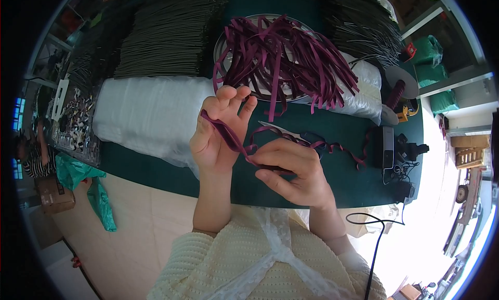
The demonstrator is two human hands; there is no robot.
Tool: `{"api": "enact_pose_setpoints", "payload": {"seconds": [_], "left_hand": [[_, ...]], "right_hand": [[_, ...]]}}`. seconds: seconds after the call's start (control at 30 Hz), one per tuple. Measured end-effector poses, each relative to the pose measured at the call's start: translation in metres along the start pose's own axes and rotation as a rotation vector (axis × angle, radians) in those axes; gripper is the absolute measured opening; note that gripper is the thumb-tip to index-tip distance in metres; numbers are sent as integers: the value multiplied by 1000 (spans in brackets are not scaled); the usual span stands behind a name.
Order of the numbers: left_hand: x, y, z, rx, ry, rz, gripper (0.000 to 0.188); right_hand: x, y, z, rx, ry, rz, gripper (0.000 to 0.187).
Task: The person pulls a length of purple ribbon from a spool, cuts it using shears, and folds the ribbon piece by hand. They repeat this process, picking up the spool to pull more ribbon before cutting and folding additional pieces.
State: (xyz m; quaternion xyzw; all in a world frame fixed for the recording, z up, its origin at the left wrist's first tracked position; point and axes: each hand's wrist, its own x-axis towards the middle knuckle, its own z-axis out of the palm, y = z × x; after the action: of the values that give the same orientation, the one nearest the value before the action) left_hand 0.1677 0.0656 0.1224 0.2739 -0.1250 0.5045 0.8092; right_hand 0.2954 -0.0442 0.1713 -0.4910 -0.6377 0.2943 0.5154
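A strip of dark purple ribbon (228, 135) stretches between my two hands above the table's front part. My left hand (218, 139) is raised with its palm showing; the ribbon's upper end is caught by its thumb, and the other fingers are curled and apart. My right hand (296, 170) pinches the ribbon's lower part between thumb and fingers, its back turned up. Just beyond it, scissors with dark handles (312, 140) lie on the table, with a loose curling purple ribbon (348, 152) beside them. A heap of cut purple ribbons (280, 55) covers a round metal tray (221, 53).
A white plastic-wrapped bundle (150, 110) lies left on the green table (338, 183). Dark thin stems (161, 35) are piled behind it, with more stems (358, 24) far right. A ribbon spool (396, 94), a black box (383, 146) and cables (400, 167) stand right. Another person (39, 154) is far left.
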Motion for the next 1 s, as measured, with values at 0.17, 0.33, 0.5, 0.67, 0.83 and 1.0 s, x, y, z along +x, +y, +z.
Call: {"api": "enact_pose_setpoints", "payload": {"seconds": [0.17, 0.33, 0.5, 0.67, 0.83, 1.0], "left_hand": [[1, -8, -5, 44, -142, -37, 15], [0, -17, -4, 64, -167, -53, 18], [-1, -18, -14, 53, -246, -72, 15], [0, -21, -21, -4, -355, -41, 7], [0, -25, -19, -32, -412, -24, 3], [-4, -26, -22, -9, -358, -34, 2]], "right_hand": [[7, 14, -1, 20, 69, -72, 15], [21, 15, 9, 53, 117, -120, 15], [21, 15, 15, 421, -67, 61, 17], [19, 17, 14, 521, -123, 172, 16], [16, 17, 22, 787, -122, 288, 11], [14, 18, 18, 775, -150, 284, 7]]}}
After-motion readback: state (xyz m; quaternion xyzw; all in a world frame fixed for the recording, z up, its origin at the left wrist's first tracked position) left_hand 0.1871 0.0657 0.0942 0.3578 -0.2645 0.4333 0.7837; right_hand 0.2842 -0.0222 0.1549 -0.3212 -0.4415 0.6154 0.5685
